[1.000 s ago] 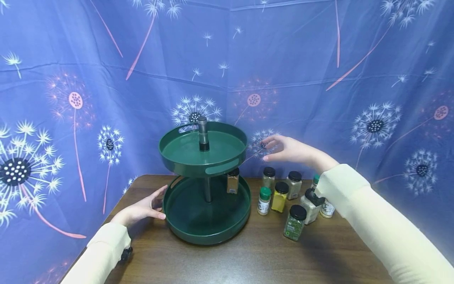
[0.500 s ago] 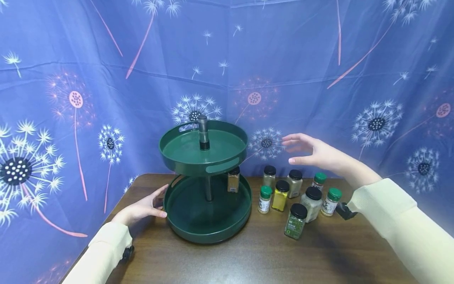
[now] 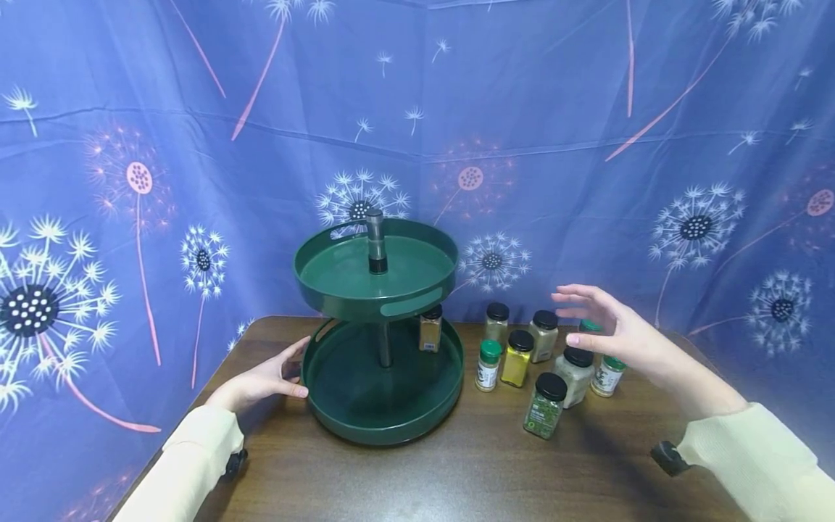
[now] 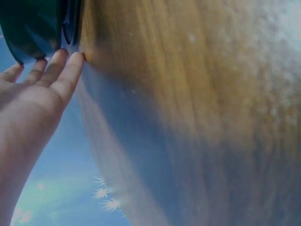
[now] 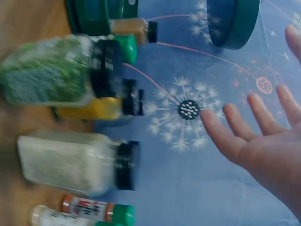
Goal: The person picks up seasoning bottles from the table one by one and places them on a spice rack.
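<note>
A green two-tier turntable tray (image 3: 385,433) stands on the table, a metal post through its middle. My left hand (image 3: 264,378) rests against the left side of its lower tier with fingers spread; in the left wrist view the fingertips (image 4: 59,55) touch the green wall. One brown spice jar (image 3: 430,330) with a black lid stands in the lower tier, at the back right. My right hand (image 3: 616,330), empty and with fingers apart, hovers over the spice jars on the right. Nearest below it is a jar of pale powder (image 3: 574,378) with a black lid.
A jar of green herbs (image 3: 544,407) is frontmost in the group. Beside it stand a yellow jar (image 3: 517,359), a green-capped shaker (image 3: 487,366), another green-capped shaker (image 3: 608,377) and several others. Blue dandelion-print cloth (image 3: 417,130) hangs behind the table.
My right hand has moved right and down, away from the turntable and over the jars. My left hand has stayed against the lower tier.
</note>
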`<action>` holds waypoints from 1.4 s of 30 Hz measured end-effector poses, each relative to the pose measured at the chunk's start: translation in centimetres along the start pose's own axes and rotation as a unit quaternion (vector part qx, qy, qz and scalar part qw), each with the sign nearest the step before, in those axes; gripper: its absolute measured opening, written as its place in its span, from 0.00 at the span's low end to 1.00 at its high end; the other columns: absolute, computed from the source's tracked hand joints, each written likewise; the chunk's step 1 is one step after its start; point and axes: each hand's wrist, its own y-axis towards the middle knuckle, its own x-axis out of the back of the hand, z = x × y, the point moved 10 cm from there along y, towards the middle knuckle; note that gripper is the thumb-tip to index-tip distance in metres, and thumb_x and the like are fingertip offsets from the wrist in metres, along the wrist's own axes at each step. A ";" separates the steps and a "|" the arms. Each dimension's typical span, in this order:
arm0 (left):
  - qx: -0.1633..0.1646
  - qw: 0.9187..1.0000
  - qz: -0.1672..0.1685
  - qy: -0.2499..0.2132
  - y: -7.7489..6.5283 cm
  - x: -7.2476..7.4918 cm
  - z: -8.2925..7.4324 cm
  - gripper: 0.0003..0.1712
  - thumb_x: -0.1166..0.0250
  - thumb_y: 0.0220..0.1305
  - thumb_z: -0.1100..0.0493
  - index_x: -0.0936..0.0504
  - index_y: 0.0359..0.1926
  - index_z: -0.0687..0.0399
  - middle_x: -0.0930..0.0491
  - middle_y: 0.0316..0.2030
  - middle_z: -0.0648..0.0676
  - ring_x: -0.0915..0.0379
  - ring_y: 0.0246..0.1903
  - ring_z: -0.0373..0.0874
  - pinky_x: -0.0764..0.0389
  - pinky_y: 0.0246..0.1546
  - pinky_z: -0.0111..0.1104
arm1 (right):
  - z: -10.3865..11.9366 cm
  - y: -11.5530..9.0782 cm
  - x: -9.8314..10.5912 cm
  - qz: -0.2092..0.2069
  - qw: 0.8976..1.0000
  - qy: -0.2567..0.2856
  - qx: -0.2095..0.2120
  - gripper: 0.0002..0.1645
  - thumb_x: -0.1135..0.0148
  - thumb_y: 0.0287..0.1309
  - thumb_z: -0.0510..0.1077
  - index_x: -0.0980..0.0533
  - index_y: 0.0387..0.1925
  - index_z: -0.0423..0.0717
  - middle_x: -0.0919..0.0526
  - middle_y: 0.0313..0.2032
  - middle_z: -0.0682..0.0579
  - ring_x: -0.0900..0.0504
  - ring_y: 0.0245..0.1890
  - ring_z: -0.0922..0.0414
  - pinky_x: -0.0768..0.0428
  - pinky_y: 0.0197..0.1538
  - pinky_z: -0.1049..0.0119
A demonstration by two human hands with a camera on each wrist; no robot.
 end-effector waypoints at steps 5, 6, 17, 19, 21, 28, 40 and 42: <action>0.010 1.000 0.001 0.000 0.0 -0.2 -0.3 0.56 0.35 0.51 0.64 0.67 0.69 0.53 0.64 0.68 0.62 0.55 0.63 0.65 0.45 0.58 0.54 | -1.3 -1.8 -1.0 -0.006 0.999 0.042 0.019 0.38 0.45 0.53 0.30 0.47 0.64 0.45 0.38 0.61 0.51 0.31 0.56 0.60 0.25 0.46 0.69; 0.014 1.000 0.000 -0.001 -0.1 -0.2 -0.2 0.56 0.35 0.51 0.64 0.67 0.69 0.52 0.63 0.68 0.62 0.55 0.63 0.65 0.45 0.59 0.54 | -1.7 -2.0 -1.2 -0.008 0.999 0.045 0.020 0.38 0.44 0.53 0.30 0.47 0.64 0.44 0.37 0.61 0.52 0.31 0.56 0.60 0.24 0.46 0.69; 0.023 1.000 -0.005 -0.008 -0.3 0.0 0.1 0.55 0.36 0.52 0.65 0.67 0.69 0.50 0.63 0.68 0.61 0.57 0.64 0.64 0.44 0.59 0.53 | -6.3 -4.0 -4.3 0.010 0.997 0.080 -0.010 0.39 0.44 0.54 0.31 0.50 0.65 0.42 0.38 0.61 0.53 0.33 0.56 0.67 0.25 0.45 0.68; 0.026 1.000 -0.004 -0.006 -0.3 0.0 0.2 0.56 0.36 0.52 0.65 0.67 0.69 0.49 0.62 0.68 0.61 0.57 0.64 0.63 0.44 0.59 0.53 | -6.9 -4.3 -4.7 0.007 0.997 0.074 -0.013 0.40 0.43 0.53 0.32 0.49 0.65 0.42 0.37 0.61 0.52 0.33 0.56 0.67 0.26 0.46 0.70; 0.032 0.999 -0.005 -0.007 -0.3 0.1 0.3 0.56 0.36 0.52 0.64 0.67 0.69 0.48 0.61 0.68 0.61 0.56 0.64 0.62 0.45 0.60 0.52 | -7.5 -4.5 -5.0 -0.001 0.998 0.062 -0.020 0.40 0.42 0.52 0.33 0.48 0.64 0.43 0.36 0.61 0.51 0.33 0.57 0.65 0.28 0.47 0.72; 0.026 1.000 -0.003 -0.004 -0.3 0.0 0.3 0.57 0.35 0.51 0.63 0.68 0.69 0.49 0.60 0.67 0.63 0.55 0.63 0.63 0.43 0.59 0.51 | -9.0 -5.2 -5.8 -0.030 0.997 0.052 -0.038 0.40 0.40 0.51 0.35 0.46 0.64 0.43 0.33 0.59 0.49 0.32 0.54 0.65 0.29 0.48 0.68; 0.032 0.999 0.000 -0.007 -0.3 0.0 0.4 0.56 0.35 0.52 0.62 0.68 0.69 0.48 0.61 0.67 0.65 0.56 0.63 0.67 0.42 0.58 0.53 | -11.7 -5.5 -6.8 -0.064 0.995 0.021 -0.067 0.43 0.33 0.44 0.40 0.43 0.62 0.47 0.30 0.55 0.46 0.28 0.48 0.69 0.35 0.50 0.49; 0.031 0.999 0.002 -0.009 -0.4 0.0 0.4 0.56 0.35 0.52 0.62 0.68 0.69 0.48 0.61 0.67 0.65 0.56 0.63 0.66 0.42 0.58 0.53 | -12.1 -5.6 -6.7 -0.070 0.994 0.024 -0.075 0.43 0.33 0.44 0.40 0.43 0.62 0.48 0.31 0.55 0.48 0.28 0.47 0.68 0.34 0.49 0.48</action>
